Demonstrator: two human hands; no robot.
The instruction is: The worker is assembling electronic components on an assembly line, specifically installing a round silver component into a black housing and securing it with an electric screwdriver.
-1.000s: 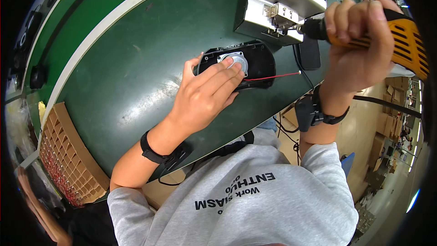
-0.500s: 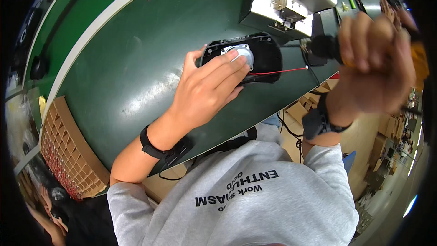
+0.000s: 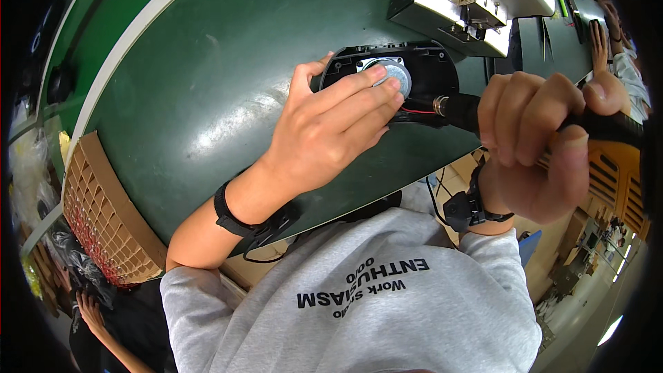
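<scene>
A black plastic housing (image 3: 438,72) lies open side up on the green table. Inside it sits a round silver speaker (image 3: 399,74) with a red wire (image 3: 417,111). My left hand (image 3: 321,128) steadies both, two fingertips pressed on the speaker's back and another finger at the housing's far left edge. In my right hand (image 3: 535,121) is a black and yellow electric screwdriver (image 3: 461,110), fingers wrapped round its body. Its metal nose points left, at the housing's near right side. Whether the bit touches a screw cannot be seen.
A metal machine (image 3: 449,17) with a bracket stands beyond the housing. At the left table edge is a cardboard divider box (image 3: 107,211) with red bits in its cells. Other people's hands show at lower left (image 3: 90,312) and far right (image 3: 599,45).
My right hand has brought the screwdriver down and left to the housing. My left hand stays on the speaker; the view has shifted slightly.
</scene>
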